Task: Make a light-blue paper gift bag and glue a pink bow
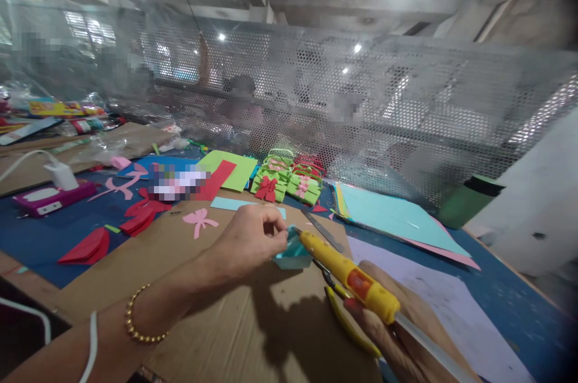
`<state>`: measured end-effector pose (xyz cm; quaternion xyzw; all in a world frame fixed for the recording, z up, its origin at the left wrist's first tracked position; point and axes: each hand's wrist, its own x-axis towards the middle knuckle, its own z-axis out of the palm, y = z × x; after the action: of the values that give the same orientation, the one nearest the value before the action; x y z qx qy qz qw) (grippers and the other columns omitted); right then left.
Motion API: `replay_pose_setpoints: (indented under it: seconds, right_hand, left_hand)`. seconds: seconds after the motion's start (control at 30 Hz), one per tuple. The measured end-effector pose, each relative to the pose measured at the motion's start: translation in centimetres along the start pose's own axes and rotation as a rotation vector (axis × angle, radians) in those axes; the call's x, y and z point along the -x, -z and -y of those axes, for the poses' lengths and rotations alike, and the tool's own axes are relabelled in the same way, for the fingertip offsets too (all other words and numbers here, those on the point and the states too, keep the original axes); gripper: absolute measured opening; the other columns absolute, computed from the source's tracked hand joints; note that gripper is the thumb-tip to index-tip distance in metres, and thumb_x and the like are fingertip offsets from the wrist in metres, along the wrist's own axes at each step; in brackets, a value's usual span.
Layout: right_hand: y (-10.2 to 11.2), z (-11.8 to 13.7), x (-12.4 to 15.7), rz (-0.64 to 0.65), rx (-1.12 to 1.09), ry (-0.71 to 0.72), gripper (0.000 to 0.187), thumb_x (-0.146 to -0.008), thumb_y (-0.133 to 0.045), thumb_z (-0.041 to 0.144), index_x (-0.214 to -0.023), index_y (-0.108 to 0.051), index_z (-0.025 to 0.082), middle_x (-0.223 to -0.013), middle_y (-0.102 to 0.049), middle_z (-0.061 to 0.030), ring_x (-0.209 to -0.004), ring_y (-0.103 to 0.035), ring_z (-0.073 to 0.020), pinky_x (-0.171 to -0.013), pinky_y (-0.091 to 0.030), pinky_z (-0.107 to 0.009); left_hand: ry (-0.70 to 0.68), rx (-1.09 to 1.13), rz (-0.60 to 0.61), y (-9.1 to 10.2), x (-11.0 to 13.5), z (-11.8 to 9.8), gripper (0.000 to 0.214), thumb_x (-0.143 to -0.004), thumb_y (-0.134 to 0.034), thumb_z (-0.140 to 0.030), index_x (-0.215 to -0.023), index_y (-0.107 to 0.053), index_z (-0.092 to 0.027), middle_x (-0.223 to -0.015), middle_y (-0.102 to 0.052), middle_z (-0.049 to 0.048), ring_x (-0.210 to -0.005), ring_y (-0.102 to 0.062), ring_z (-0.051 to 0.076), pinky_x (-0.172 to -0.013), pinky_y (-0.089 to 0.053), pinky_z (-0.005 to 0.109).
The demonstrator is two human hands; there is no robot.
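My left hand (253, 232) has its fingertips closed on the rim of a small light blue paper box (293, 259), which stands on the cardboard sheet (217, 323). My right hand (388, 317) grips a yellow glue gun (347, 271), a glue stick trailing from its rear end. The gun's nozzle points into the box, close to my left fingertips; whether it touches the paper I cannot tell. Under the gun lie yellow-handled pliers (347, 323), partly covered. A flat metal blade or ruler (323, 231) rests behind them.
Green paper baskets with bows (271, 184) stand at the back. Coloured sheets (397, 214) lie at right, near a dark green cylinder (467, 202). Pink bow cutouts (198, 221), red folded paper (85, 247) and a purple power strip (54, 197) are at left. A perforated screen (289, 100) bounds the table.
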<state>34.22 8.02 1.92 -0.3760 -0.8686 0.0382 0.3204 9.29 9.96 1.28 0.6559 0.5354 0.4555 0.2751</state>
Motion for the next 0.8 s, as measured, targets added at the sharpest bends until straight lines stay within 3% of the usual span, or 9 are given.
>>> replay_pose_setpoints:
  seconds: [0.2,0.3,0.53,0.67,0.8]
  right_hand:
    - [0.9,-1.1,0.4,0.064,-0.047,-0.049,0.031,-0.094,-0.050,0.046,-0.073,-0.066,0.030,-0.066,-0.071,-0.0014,-0.063,-0.069,-0.0226,-0.053,-0.057,-0.026]
    - [1.7,-2.7,0.9,0.015,0.006,-0.103,0.033,-0.094,-0.052,0.049,-0.076,-0.069,0.028,-0.065,-0.070,-0.0039,-0.070,-0.071,-0.0261,-0.058,-0.058,-0.029]
    - [7.1,-6.1,2.2,-0.157,0.092,-0.308,0.030,-0.097,-0.049,0.048,-0.084,-0.058,0.023,-0.071,-0.060,-0.0014,-0.060,-0.056,-0.0173,-0.054,-0.046,-0.028]
    - [9.6,-8.3,5.1,-0.069,0.283,-0.405,0.028,-0.098,-0.048,0.046,-0.100,-0.060,0.021,-0.081,-0.065,-0.0019,-0.068,-0.060,-0.0184,-0.063,-0.048,-0.030]
    - [8.7,-11.4,7.5,0.020,0.322,-0.395,0.025,-0.095,-0.052,0.042,-0.095,-0.066,0.021,-0.078,-0.070,-0.0038,-0.066,-0.067,-0.0219,-0.061,-0.052,-0.033]
  left_hand:
    - [0.013,0.039,-0.013,0.0,-0.4,0.6,0.008,-0.071,-0.060,-0.018,-0.067,-0.066,-0.016,-0.062,-0.057,-0.0026,-0.059,-0.047,0.011,-0.054,-0.034,0.024]
    - [0.016,0.072,0.017,0.2,-0.7,0.8,0.009,-0.072,-0.061,-0.022,-0.067,-0.066,-0.016,-0.064,-0.058,-0.0018,-0.060,-0.049,0.012,-0.056,-0.035,0.024]
    - [0.030,0.036,0.088,1.0,-0.9,1.7,0.019,-0.074,-0.066,-0.036,-0.069,-0.069,-0.018,-0.069,-0.065,0.0014,-0.064,-0.056,0.016,-0.062,-0.041,0.028]
    - [-0.014,0.005,0.083,1.1,-0.8,2.1,0.023,-0.076,-0.065,-0.040,-0.069,-0.069,-0.019,-0.072,-0.066,0.0018,-0.067,-0.057,0.016,-0.062,-0.041,0.027]
    - [-0.061,-0.025,0.191,1.6,-0.2,0.7,0.019,-0.080,-0.062,-0.034,-0.075,-0.070,-0.018,-0.074,-0.066,0.0020,-0.069,-0.056,0.015,-0.062,-0.040,0.026]
